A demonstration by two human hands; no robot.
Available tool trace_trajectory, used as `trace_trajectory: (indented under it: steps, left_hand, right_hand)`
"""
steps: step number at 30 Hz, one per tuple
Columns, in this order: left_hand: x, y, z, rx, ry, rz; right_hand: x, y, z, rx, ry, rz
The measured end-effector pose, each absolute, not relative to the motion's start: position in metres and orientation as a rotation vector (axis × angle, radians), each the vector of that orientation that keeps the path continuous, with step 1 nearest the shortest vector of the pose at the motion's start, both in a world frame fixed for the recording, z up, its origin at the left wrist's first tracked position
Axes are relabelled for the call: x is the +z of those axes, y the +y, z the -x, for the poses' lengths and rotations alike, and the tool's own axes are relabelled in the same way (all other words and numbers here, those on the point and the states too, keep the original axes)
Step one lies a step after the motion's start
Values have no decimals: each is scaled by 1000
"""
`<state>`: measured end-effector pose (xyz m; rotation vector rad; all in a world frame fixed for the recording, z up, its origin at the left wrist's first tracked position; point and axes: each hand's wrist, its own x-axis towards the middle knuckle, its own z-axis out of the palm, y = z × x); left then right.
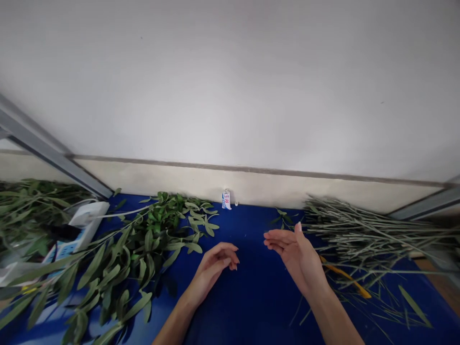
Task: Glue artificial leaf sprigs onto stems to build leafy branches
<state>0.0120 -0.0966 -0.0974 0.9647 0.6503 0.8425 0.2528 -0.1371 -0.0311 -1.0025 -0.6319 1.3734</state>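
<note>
My left hand [214, 266] hovers over the blue tabletop [247, 297], fingers loosely curled and holding nothing. To its left lie leafy green branches [143, 244], spread along the left half of the table. My right hand [294, 256] is raised with its fingers stretched out and the thumb apart; nothing is in it. Beside it on the right is a heap of thin, bare green stems [362, 235]. A small leafy sprig [283, 218] lies just behind the right fingertips.
A small tube [226, 200] leans against the wall [230, 96]. At the left, a white power strip [88, 215] with a cable lies among more foliage [32, 206]. A yellow-orange strip [347, 277] sticks out under the stems. Metal posts [53, 148] flank the table.
</note>
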Motion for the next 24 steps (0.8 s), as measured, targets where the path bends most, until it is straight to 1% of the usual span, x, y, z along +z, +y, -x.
trace_trajectory:
  steps: [4, 10, 24]
  left_hand:
    - [-97, -96, -12, 841, 648, -960]
    - [-97, -97, -14, 847, 645, -941]
    - [-95, -99, -14, 859, 651, -926]
  right_hand:
    - [-33, -136, -249, 1337, -632, 1024]
    - [-44, -130, -245, 1154, -701, 1163]
    - [-70, -122, -232, 1107, -776, 1322]
